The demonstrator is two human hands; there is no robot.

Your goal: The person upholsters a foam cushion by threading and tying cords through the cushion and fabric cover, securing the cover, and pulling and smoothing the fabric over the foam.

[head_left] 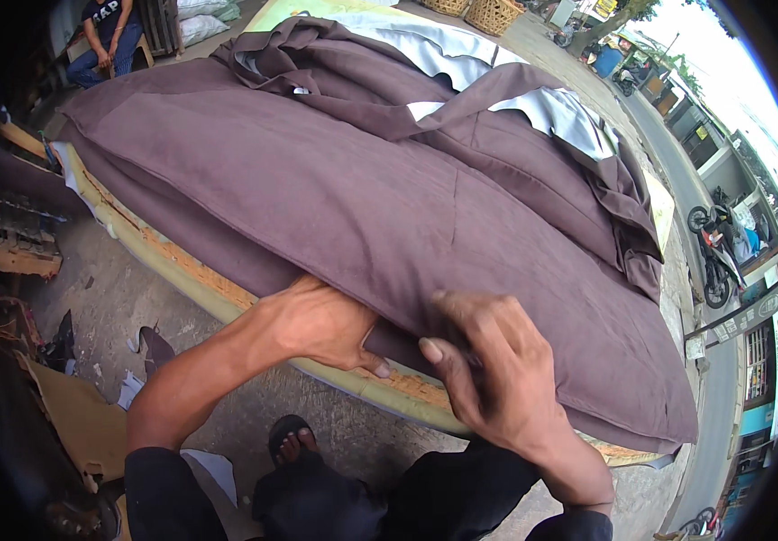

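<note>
Broad daylight out here: grey concrete floor [245,392] underfoot, 2 wicker baskets [494,13] up at the top edge, pale sacks [200,27] toward the upper left. Over on the right, a paved road [668,149] runs past low buildings [723,167] and a motorcycle [718,257], a leafy tree [613,32] under bright sky [741,59].

Soft daylight, overexposed sky [727,54] at upper right, faint shadows, bent edges, blackened corners

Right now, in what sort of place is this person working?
Probably an outdoor upholstery work area beside a street: brown fabric lies over yellow padding, scraps litter the ground, and a motorcycle stands across the street.
</note>
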